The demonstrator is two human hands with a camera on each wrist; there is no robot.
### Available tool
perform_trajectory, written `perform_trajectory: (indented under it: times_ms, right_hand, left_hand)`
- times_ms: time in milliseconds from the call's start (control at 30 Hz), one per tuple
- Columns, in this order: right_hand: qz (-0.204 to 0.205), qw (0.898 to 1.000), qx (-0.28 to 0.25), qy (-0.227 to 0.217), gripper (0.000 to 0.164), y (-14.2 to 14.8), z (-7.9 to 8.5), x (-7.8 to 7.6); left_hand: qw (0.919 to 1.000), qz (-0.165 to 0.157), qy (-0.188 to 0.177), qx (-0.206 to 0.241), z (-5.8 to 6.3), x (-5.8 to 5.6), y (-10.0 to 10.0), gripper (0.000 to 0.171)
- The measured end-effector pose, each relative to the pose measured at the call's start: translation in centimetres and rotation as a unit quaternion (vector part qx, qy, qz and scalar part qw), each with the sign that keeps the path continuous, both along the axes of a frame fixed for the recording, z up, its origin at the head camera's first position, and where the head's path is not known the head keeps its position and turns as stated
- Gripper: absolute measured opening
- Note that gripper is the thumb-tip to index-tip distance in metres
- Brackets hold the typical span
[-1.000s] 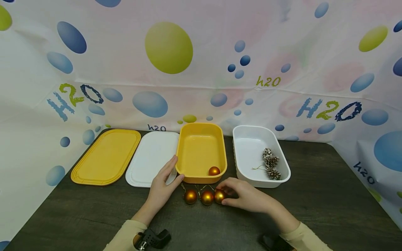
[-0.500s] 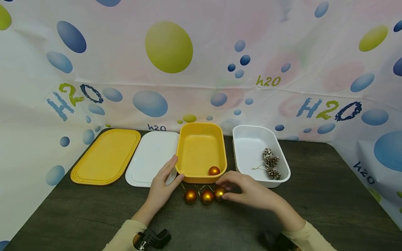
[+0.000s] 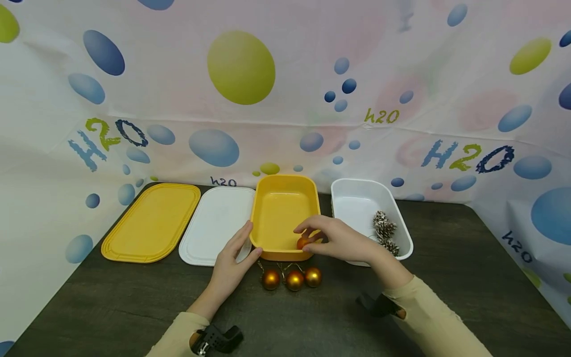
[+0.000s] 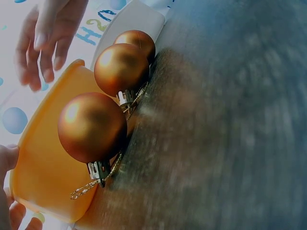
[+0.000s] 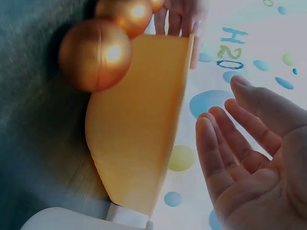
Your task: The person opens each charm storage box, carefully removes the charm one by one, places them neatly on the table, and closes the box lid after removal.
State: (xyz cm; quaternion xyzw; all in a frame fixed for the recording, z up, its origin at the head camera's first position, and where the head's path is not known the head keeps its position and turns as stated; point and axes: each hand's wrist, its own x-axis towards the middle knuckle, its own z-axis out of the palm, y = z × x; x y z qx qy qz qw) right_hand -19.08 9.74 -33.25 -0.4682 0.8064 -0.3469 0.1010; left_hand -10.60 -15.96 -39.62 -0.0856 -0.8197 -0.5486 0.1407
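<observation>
A yellow plastic container (image 3: pixel 285 208) stands on the dark table. My left hand (image 3: pixel 228 267) rests against its near left corner, thumb by the front rim and fingers along the side. Over the near right corner is my right hand (image 3: pixel 341 239), fingers loosely bent; its palm (image 5: pixel 259 187) and fingers look bare in the right wrist view. Partly behind those fingers in the head view, an orange-gold Christmas ball (image 3: pixel 302 243) lies inside the container. Three matching balls with gold strings sit in front: a left ball (image 3: pixel 270 279), a middle ball (image 3: pixel 295 281) and a right ball (image 3: pixel 313 277).
A white container (image 3: pixel 354 201) on the right holds several frosted pine cones (image 3: pixel 384 229), partly hidden by my right hand. Left of the yellow container lie a white lid (image 3: pixel 214 223) and a yellow lid (image 3: pixel 151 223). A printed curtain (image 3: pixel 285 99) hangs behind the table.
My right hand has left the right-hand ball on the table and moved up over the yellow container's near right corner. The left hand has stayed in place.
</observation>
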Motion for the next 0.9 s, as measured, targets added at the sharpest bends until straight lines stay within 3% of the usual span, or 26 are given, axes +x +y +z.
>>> perform_trajectory:
  times_ms: [233, 900]
  right_hand:
    - [-0.006, 0.999, 0.047, -0.006, 0.035, -1.2, 0.0, -1.8]
    - [0.031, 0.988, 0.147, 0.045, 0.031, -3.4, -0.9, -3.4]
  left_hand:
    - [1.0000, -0.001, 0.002, -0.002, 0.2, -0.1, 0.1, 0.060]
    - [0.9999, 0.007, -0.004, -0.007, 0.4, 0.1, 0.1, 0.060]
